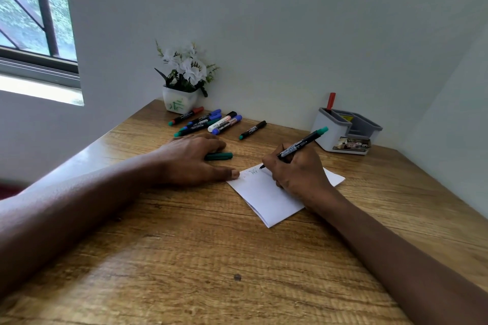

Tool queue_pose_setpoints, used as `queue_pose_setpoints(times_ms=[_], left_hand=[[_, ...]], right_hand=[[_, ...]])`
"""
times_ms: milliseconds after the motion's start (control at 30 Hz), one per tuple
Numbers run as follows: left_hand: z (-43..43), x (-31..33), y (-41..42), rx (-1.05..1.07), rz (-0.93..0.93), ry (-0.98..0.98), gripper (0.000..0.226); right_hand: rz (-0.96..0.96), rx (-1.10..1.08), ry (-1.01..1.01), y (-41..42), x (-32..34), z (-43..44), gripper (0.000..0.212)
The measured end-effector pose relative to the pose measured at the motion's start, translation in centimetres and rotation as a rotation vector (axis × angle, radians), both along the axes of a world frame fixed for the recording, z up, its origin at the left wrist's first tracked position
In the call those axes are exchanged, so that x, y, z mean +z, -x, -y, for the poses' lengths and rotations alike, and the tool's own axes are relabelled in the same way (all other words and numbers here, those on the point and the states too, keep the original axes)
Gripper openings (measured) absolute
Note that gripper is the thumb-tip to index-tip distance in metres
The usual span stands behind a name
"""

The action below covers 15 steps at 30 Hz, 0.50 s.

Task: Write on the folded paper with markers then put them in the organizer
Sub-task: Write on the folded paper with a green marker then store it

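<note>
Right hand (298, 169) pinched a marker (301, 145), tip on paper (266, 195) mid-frame; left hand (190, 158) lay spread, thumb touching paper's edge; bare tabletop (198, 258) below

Little can be read with certainty: the picture label on the front of the grey organizer (343, 130) bears white letters that look like "OPE" at its right end, the rest too blurred to tell. The markers (208, 121) lying at the back of the worktop (184, 245) and the green-ended marker (301, 144) held over the folded paper (266, 192) carry white print along their barrels, too small to make out. On the paper are faint green marks that cannot be read as letters.
</note>
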<state>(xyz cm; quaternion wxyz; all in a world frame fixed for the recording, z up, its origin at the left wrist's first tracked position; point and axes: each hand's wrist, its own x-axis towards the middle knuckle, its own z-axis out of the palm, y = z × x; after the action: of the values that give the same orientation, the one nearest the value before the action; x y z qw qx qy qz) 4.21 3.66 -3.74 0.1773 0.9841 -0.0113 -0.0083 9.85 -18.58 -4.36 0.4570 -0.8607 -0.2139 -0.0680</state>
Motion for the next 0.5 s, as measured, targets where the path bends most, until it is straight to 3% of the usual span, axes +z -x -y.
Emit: queue_pose_setpoints(times_ms=[500], left_hand=[[-0.04, -0.02, -0.03, 0.001, 0.003, -0.002, 0.107]], right_hand=[[0.024, 0.037, 0.059, 0.13, 0.16, 0.35, 0.018]])
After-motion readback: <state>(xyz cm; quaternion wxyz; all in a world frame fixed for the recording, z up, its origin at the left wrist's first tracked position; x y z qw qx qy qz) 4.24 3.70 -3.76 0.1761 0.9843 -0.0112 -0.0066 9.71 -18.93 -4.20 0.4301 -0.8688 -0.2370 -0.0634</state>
